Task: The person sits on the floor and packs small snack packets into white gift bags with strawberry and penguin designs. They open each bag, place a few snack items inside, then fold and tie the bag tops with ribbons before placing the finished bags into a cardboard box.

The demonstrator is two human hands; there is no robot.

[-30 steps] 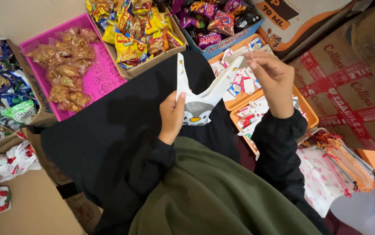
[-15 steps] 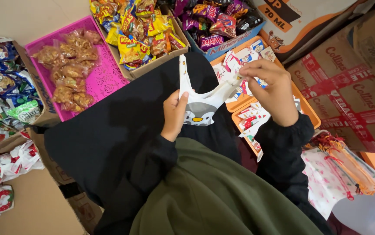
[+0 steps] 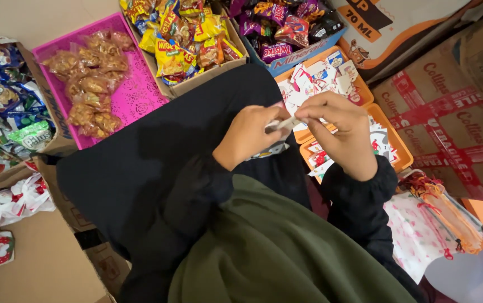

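While a wide black cloth is spread over the lap and fills the middle of the view, cardboard cartons are seen stacked at the upper right. A dark green garment covers the lower middle, just under the black sleeves. At the upper left a pink perforated tray is placed, and clear packets of brown snacks are piled in it. Just beside it, at the top, a cardboard box is filled with yellow and red snack packets, and next to that a blue box is filled with purple packets. Blue and green packets are kept along the left edge, with white and red bags below them. Two orange trays with small white and red sachets are found behind the hands. At the lower right a bundle of patterned pouches with orange and red strings is laid.

Both hands are brought close together above the black cloth. The left hand is curled, and a small white printed bag is gripped in it, mostly hidden under the fingers. The right hand is bent over, and the white handle strip of the same bag is pinched between its thumb and fingertips. The fingertips of both hands are almost touching at this strip.
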